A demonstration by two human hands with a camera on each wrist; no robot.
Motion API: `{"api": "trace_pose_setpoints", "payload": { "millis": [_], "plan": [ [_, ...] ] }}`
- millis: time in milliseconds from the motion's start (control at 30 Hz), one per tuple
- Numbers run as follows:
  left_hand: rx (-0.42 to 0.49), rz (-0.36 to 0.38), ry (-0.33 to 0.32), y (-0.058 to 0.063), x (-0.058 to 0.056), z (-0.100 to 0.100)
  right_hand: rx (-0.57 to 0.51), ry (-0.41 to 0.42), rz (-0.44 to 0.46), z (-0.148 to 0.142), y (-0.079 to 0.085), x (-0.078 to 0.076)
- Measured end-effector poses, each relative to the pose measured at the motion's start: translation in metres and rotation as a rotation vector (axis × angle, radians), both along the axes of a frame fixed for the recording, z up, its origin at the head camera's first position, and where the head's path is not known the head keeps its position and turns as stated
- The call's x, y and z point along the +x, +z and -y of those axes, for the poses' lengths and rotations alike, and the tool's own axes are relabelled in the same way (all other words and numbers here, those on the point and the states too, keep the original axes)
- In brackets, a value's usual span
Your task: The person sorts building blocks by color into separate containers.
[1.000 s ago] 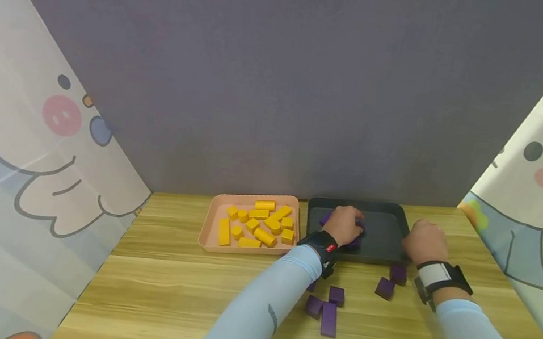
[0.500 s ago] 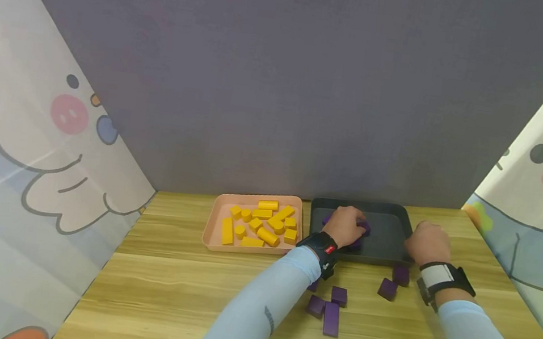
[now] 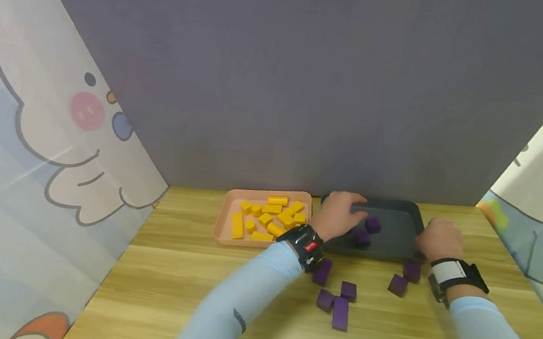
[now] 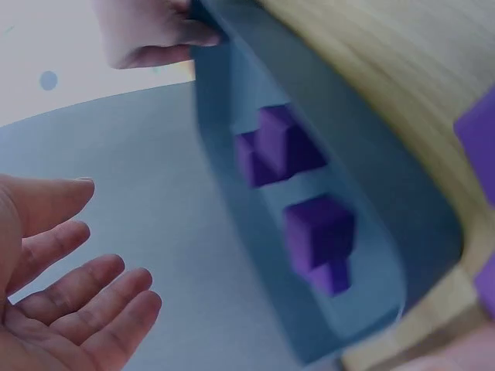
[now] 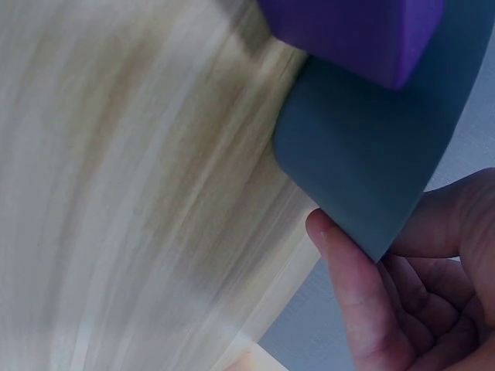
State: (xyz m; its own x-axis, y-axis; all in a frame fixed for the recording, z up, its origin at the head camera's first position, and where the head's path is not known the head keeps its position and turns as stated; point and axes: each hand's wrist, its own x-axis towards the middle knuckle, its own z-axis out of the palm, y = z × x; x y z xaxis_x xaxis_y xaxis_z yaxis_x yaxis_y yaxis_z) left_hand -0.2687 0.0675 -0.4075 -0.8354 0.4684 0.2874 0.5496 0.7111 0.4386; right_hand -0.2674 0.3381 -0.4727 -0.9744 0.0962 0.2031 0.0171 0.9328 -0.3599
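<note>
A dark grey tray (image 3: 397,229) stands against the back wall with several purple blocks (image 4: 319,228) inside, some stacked or leaning on others. My left hand (image 3: 339,217) is over the tray's left end, its fingers spread and relaxed; in the left wrist view nothing lies in its palm. At the tray's right side my right hand (image 3: 442,239) pinches the rim between thumb and fingers, as the right wrist view shows. In the head view the left hand hides part of the tray, and two purple cubes (image 3: 373,224) show beside its fingertips.
Left of the dark tray is a peach tray (image 3: 224,223) holding several yellow blocks (image 3: 238,226). Loose purple blocks lie on the wooden table: a long one (image 3: 340,314) and cubes (image 3: 325,300) in front, two cubes (image 3: 397,285) near the right hand. A grey wall (image 3: 283,79) rises behind.
My left hand has drawn back left from the purple blocks in the dark tray, its fingers now loose and apart, uncovering those blocks. The right hand keeps its grip. The head view has shifted slightly.
</note>
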Motion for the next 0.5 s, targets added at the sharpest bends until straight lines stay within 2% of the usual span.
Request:
{"api": "trace_pose_setpoints", "payload": {
  "millis": [133, 333, 500],
  "plan": [
    [0.034, -0.038, -0.026, 0.021, 0.013, 0.02, 0.009, 0.011, -0.011, -0.003, 0.001, 0.001],
    [0.061, -0.123, -0.023, 0.049, 0.039, 0.047, 0.016, 0.011, -0.024, -0.003, 0.002, 0.001],
    [0.071, -0.185, -0.031, 0.057, 0.06, 0.069, 0.02, 0.029, -0.024, -0.001, 0.002, 0.002]
  ]
}}
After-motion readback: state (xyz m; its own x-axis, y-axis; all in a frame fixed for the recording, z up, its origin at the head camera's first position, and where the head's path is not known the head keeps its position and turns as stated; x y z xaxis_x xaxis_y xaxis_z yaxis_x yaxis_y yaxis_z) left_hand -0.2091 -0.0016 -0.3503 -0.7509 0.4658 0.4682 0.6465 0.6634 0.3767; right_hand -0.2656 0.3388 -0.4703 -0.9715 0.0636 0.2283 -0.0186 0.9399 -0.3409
